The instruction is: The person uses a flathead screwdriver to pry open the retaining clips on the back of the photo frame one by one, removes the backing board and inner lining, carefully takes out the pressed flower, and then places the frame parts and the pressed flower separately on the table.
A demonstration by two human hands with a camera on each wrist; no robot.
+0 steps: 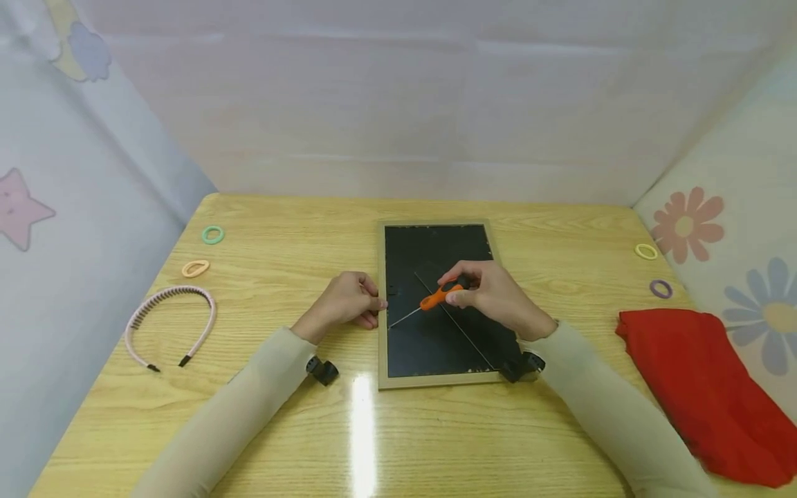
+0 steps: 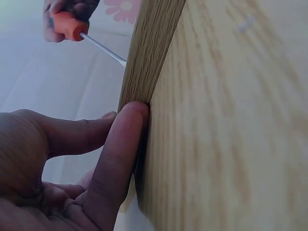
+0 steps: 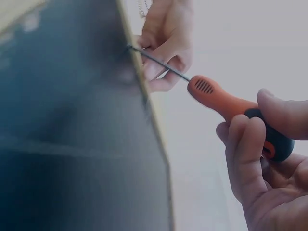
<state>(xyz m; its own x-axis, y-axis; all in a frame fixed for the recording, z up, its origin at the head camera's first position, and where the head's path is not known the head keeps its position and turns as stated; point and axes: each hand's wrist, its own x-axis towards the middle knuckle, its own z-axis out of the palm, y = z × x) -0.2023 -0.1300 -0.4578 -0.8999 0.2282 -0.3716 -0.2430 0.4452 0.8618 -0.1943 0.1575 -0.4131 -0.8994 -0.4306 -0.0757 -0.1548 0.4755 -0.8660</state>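
A picture frame [image 1: 382,356] lies on the table, its black backing board [image 1: 417,353] facing up and a thin pale line crossing it diagonally. My left hand [image 1: 349,301] pinches the left side of the wooden border, thumb and finger at its edge in the left wrist view. In my right hand [image 1: 495,294] is an orange and black screwdriver [image 1: 434,297], gripped by the handle. Its metal shaft slants down to the left, the tip at the inner left edge of the backing, just below my left thumb. The right wrist view shows the screwdriver handle [image 3: 211,96] between thumb and fingers.
On the table's left lie a green hair tie [image 1: 213,235], an orange hair tie [image 1: 196,268] and a pink headband [image 1: 212,311]. To the right are a yellow hair tie [image 1: 645,252], a purple hair tie [image 1: 661,289] and a red cloth [image 1: 697,380]. Curtains [image 1: 398,104] enclose the table.
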